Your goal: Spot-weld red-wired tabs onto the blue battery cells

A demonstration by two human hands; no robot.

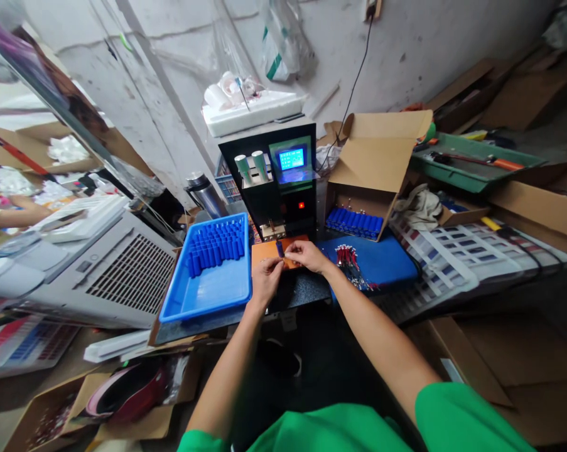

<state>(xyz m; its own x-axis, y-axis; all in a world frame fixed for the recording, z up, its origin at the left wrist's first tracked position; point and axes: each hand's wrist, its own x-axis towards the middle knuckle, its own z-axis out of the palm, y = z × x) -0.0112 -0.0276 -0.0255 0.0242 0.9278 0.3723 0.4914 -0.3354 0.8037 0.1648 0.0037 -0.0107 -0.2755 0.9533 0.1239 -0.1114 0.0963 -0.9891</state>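
A dark blue cylindrical battery cell [280, 249] stands upright on the orange block [260, 252] at the foot of a black spot welder [290, 216]. My left hand [266, 281] is closed, its thumb and finger pinched at the cell's lower end. From the other side, my right hand [307, 256] pinches close beside the cell; what lies between its fingertips is too small to make out. The welder's electrodes [272, 230] are just behind and above the cell. Red and black wire leads [350, 265] lie bundled on a blue mat [396, 258] to the right.
A blue tray [212, 295] with many upright blue cells stands at left. Behind the mat, an open cardboard box [375, 157] holds more cells. A steel flask [205, 193] and grey air cooler [118, 270] are further left. Another person's arm [19, 216] shows at far left.
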